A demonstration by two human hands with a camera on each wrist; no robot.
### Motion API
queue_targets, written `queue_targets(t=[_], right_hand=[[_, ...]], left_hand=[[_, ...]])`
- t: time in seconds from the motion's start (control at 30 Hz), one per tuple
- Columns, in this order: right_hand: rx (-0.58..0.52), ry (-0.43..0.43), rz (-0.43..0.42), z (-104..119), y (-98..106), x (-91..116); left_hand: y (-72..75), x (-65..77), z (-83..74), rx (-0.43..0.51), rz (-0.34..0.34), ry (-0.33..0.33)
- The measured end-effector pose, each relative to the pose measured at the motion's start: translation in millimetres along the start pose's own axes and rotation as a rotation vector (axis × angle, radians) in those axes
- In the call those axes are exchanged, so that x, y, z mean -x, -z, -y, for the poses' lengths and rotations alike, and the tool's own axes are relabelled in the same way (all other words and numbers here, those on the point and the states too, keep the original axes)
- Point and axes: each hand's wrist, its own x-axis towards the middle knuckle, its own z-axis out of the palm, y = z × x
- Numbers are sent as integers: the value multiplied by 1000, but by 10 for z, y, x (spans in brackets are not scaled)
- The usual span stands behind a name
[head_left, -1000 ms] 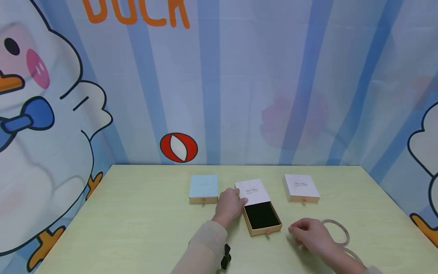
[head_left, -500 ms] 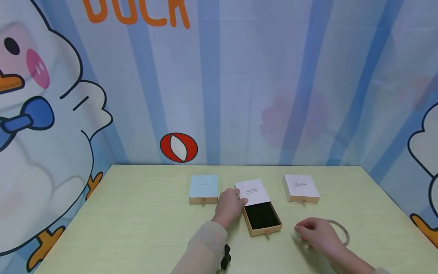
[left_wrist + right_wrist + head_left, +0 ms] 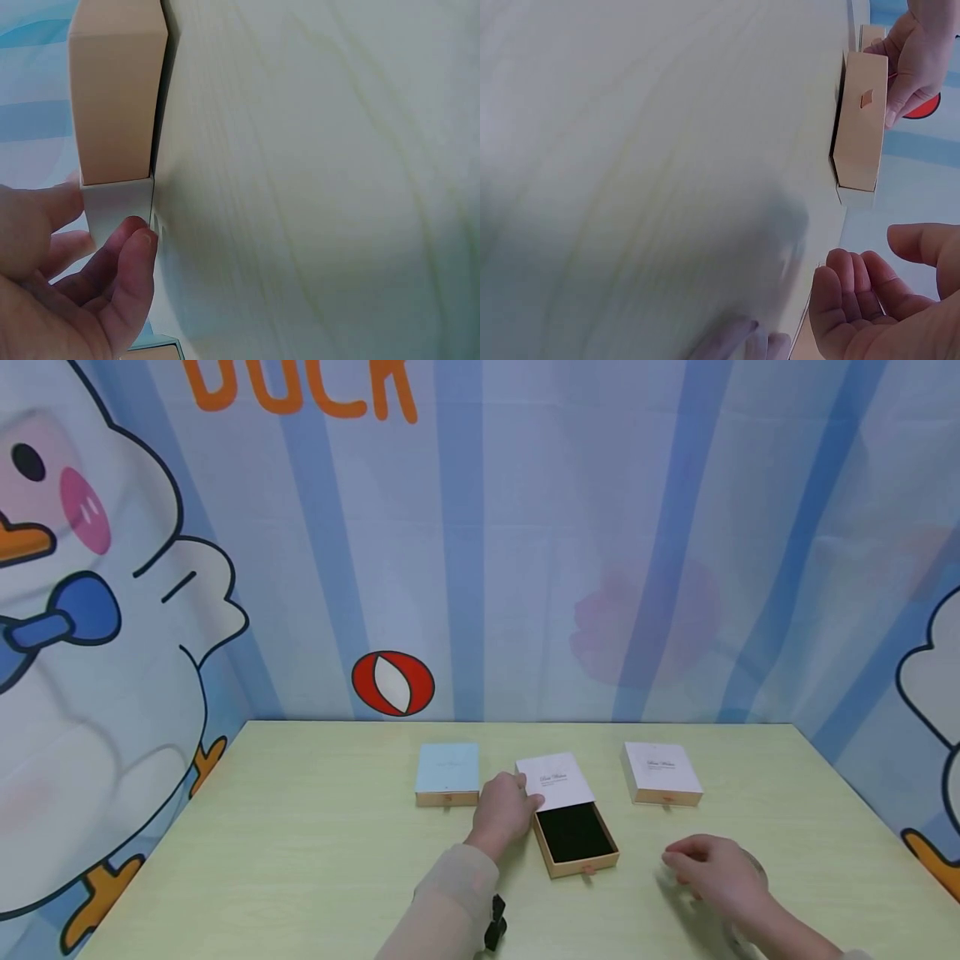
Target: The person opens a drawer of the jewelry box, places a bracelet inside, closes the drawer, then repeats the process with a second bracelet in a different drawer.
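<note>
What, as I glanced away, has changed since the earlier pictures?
The right hand moved right, away from the opened box, covering more of the pale ring. No visible grasp or release. The left hand, blue box and closed white box stayed put.

Pale table (image 3: 300, 860): blue box (image 3: 447, 768), open white box (image 3: 567, 810), closed white box (image 3: 662, 772), part-hidden loop (image 3: 758, 866).

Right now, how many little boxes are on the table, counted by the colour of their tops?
Light blue tops: 1, the blue box
White tops: 2, the open white box and the closed white box
Total: 3 boxes
</note>
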Motion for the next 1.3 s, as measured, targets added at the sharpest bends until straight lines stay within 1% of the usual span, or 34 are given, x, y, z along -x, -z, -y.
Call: queue_targets(t=[0.1, 0.17, 0.43, 0.63, 0.77, 0.87, 1.03, 1.17, 1.3], right_hand=[[0, -6, 7, -18, 41, -8], [-19, -1, 12, -32, 65, -7], [-38, -4, 19, -68, 146, -7], [-23, -10, 11, -106, 182, -22], [-5, 7, -9, -130, 208, -24], [13, 15, -21, -141, 230, -26], [35, -12, -11, -148, 266, -46], [68, -30, -19, -170, 302, -64], [97, -7, -42, -201, 350, -67]], left_hand=[[-4, -1, -4, -2, 0, 10], [-4, -2, -8, -6, 4, 16], [4, 9, -12, -21, -6, 3], [5, 2, -5, -10, 12, 18], [2, -2, 0, -6, 20, 22], [1, -4, -4, -11, 18, 29], [1, -3, -13, -15, 13, 35], [-3, -2, -15, -22, 14, 37], [6, 8, -24, -22, 11, 45]])
